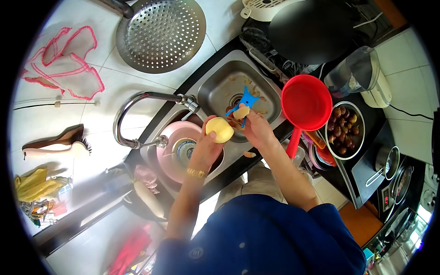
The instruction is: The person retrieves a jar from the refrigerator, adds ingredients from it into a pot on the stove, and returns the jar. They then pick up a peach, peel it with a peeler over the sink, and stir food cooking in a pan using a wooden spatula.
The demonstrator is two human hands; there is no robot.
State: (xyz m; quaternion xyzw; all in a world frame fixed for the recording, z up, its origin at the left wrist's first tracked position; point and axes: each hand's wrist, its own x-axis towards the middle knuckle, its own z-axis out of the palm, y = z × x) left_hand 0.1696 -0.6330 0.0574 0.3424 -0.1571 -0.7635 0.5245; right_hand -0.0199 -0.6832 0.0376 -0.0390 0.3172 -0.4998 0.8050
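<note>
Over the front of the steel sink (211,91), my left hand (206,151) holds a peeled, pale yellow potato (219,130), its fingers wrapped round the lower side. Just right of it, my right hand (259,128) is closed on a blue peeler (249,98). A pale yellow piece (241,112) lies against the peeler at my right fingertips. Brown peelings (262,99) are scattered in the sink, some around the drain. One more peeling (249,155) rests on the sink's front edge.
A pink basin (166,158) with a patterned bowl (184,149) sits left, beneath the curved faucet (120,120). At right are a red pan (306,103), a bowl of dark round produce (343,132) and a blender jug (357,73). A perforated steel strainer (160,34) hangs behind.
</note>
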